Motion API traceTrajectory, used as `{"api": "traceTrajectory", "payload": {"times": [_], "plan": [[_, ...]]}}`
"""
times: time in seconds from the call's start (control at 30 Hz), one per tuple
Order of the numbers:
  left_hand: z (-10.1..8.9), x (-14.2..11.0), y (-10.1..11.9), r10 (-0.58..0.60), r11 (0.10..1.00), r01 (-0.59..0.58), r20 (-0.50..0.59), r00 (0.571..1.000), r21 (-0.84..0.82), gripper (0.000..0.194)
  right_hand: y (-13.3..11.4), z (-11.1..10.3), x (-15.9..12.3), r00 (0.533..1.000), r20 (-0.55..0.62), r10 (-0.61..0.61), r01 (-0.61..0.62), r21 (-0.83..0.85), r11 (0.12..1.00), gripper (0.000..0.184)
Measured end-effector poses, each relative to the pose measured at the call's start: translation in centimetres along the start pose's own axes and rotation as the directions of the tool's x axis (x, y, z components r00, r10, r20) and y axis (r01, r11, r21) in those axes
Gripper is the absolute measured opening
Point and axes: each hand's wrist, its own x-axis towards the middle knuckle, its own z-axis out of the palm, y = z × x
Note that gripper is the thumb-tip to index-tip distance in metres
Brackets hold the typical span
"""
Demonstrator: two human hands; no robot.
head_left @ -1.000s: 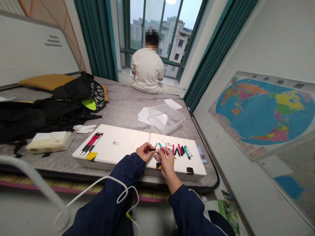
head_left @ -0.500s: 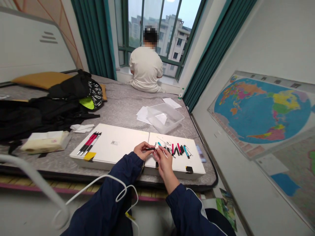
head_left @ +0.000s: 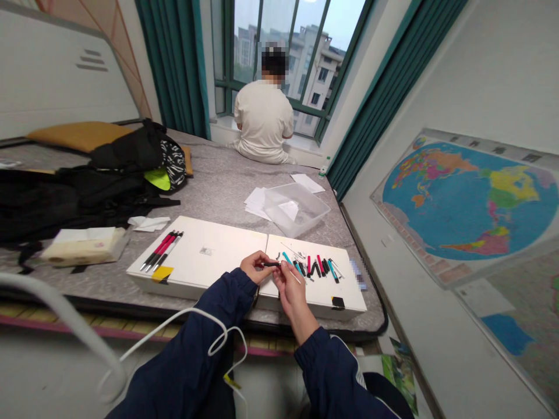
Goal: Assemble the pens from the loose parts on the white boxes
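While the grey-covered bed (head_left: 213,180) fills most of my view, a person (head_left: 264,122) in a white top sits at its far end, facing the window (head_left: 297,58). Black bags (head_left: 35,201) lie on the left, and two white boxes, the left box (head_left: 231,251) and the right box (head_left: 349,294), stand side by side near me. Beyond them I see a clear plastic bin (head_left: 312,206) beside loose papers (head_left: 257,202). My left hand (head_left: 254,267) and right hand (head_left: 292,288) meet above the right box's near left corner. A row of pens (head_left: 165,251) lies on the left box; red, black and teal pen parts (head_left: 309,265) are scattered over the right one. My left grip is closed on a black pen part (head_left: 271,264) — its other end reaches my right fingertips — and my right grip pinches a thin white rod (head_left: 297,280).
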Motion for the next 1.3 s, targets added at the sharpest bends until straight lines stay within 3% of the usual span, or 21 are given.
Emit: {"api": "traceTrajectory", "payload": {"times": [0.33, 0.53, 0.8, 0.93, 1.07, 1.3], "plan": [[0.5, 0.0, -0.4, -0.004, 0.997, 0.000, -0.049, 0.999, -0.076, 0.029, 0.1, 0.0, -0.3, 0.999, 0.044, -0.010, 0.012, -0.026, 1.000, 0.026], [0.0, 0.2, -0.3, 0.003, 0.998, -0.003, -0.003, 1.000, -0.064, 0.028, 0.3, 0.0, -0.4, 0.997, 0.072, -0.029, 0.034, -0.076, 0.997, 0.026], [0.0, 0.2, -1.3, -0.003, 0.994, 0.001, -0.020, 1.000, -0.114, 0.028, 0.8, -0.1, -0.1, 0.992, 0.105, -0.074, 0.089, -0.142, 0.986, 0.031], [-0.2, 0.3, -1.4, -0.017, 0.994, 0.020, 0.036, 0.999, -0.109, 0.029, 0.9, -0.2, 0.0, 0.991, 0.108, -0.074, 0.094, -0.191, 0.977, 0.035], [-0.4, 0.4, -1.4, -0.020, 0.995, 0.026, 0.067, 0.998, -0.097, 0.030, 1.0, -0.2, 0.1, 0.993, 0.102, -0.059, 0.079, -0.215, 0.973, 0.039], [-0.3, 0.3, -1.1, -0.060, 0.990, 0.068, 0.068, 0.996, -0.125, 0.033, 0.5, -0.3, 0.0, 0.975, 0.221, 0.029, 0.020, -0.219, 0.976, 0.034]]}}
